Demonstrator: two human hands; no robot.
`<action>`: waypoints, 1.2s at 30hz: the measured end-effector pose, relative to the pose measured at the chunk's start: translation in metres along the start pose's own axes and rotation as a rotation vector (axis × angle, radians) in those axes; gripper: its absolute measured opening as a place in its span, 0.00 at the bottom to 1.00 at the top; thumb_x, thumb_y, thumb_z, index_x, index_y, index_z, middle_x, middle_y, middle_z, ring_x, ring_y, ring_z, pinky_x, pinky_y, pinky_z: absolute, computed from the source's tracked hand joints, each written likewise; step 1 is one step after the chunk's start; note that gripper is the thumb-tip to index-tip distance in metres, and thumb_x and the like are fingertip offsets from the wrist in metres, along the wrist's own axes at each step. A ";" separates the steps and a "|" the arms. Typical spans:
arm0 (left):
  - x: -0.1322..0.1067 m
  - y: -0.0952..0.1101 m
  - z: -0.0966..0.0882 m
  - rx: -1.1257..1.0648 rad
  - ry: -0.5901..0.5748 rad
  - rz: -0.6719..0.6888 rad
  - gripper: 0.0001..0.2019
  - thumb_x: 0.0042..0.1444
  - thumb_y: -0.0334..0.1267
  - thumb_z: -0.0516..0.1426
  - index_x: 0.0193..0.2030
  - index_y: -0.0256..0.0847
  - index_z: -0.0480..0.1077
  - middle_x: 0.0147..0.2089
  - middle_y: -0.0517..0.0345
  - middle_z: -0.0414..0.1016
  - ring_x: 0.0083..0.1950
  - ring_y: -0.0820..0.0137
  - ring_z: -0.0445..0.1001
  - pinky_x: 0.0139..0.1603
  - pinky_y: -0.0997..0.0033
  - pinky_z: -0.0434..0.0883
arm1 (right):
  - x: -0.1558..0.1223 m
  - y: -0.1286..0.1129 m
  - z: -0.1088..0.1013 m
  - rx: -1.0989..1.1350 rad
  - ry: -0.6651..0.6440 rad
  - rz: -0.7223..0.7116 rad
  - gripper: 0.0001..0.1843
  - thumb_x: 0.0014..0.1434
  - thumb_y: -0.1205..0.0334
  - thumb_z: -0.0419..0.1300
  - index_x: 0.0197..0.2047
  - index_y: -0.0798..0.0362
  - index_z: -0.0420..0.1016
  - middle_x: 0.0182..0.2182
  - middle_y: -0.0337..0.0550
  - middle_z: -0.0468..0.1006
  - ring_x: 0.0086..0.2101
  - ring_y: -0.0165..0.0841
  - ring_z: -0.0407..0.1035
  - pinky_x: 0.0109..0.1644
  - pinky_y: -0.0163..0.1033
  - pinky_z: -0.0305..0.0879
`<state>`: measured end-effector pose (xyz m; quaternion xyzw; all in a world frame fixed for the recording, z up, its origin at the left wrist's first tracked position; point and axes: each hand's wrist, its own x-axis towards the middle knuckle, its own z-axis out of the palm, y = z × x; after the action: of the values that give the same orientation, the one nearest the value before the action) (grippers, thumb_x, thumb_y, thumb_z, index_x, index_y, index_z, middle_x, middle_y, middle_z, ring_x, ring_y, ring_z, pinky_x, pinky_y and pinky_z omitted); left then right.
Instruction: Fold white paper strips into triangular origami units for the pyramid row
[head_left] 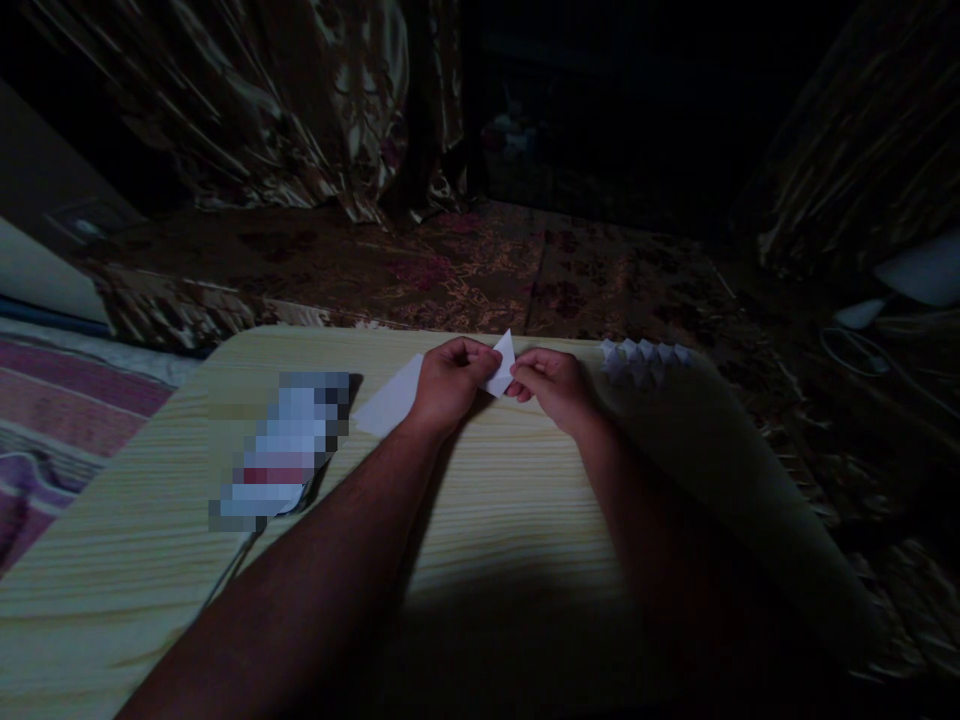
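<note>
Both hands, left hand (448,385) and right hand (551,387), pinch a small folded paper (502,366) above the worktop (487,500). Folded paper pieces (643,360) lie just right; a flat paper sheet (390,399) lies left

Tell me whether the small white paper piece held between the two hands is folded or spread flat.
Folded: the small white paper piece shows a pointed triangular shape, pinched between the left hand and right hand.

Both bare forearms reach up from the bottom of the frame and converge at centre. The left hand (448,385) is curled, its fingers (474,352) pinched shut at the tips. The right hand (553,388) mirrors it just beside, fingers (523,378) pinched likewise, knuckles raised.
</note>
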<state>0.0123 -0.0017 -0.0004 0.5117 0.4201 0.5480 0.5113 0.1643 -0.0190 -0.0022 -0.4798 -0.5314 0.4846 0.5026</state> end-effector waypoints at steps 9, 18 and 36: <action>-0.001 0.000 -0.001 0.113 -0.094 -0.015 0.13 0.44 0.45 0.64 0.26 0.36 0.70 0.23 0.60 0.71 0.22 0.76 0.64 0.22 0.76 0.60 | 0.000 0.002 -0.001 0.013 0.002 -0.023 0.11 0.51 0.55 0.61 0.29 0.55 0.72 0.21 0.39 0.75 0.20 0.26 0.69 0.23 0.30 0.63; -0.001 0.001 -0.002 0.034 -0.049 -0.050 0.13 0.43 0.45 0.64 0.26 0.37 0.70 0.25 0.58 0.73 0.22 0.75 0.66 0.23 0.76 0.60 | -0.001 0.000 -0.001 0.054 -0.007 -0.001 0.09 0.48 0.59 0.62 0.32 0.55 0.73 0.23 0.39 0.77 0.22 0.28 0.70 0.24 0.31 0.64; 0.000 -0.001 -0.004 -0.044 -0.090 -0.070 0.11 0.41 0.41 0.65 0.25 0.36 0.71 0.22 0.61 0.71 0.21 0.77 0.65 0.23 0.76 0.61 | -0.005 -0.003 0.002 -0.087 -0.050 -0.068 0.06 0.48 0.61 0.60 0.25 0.54 0.68 0.19 0.34 0.71 0.20 0.25 0.64 0.25 0.30 0.61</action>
<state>0.0084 -0.0017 -0.0016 0.5095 0.4021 0.5153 0.5596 0.1622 -0.0243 0.0007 -0.4705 -0.5804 0.4557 0.4839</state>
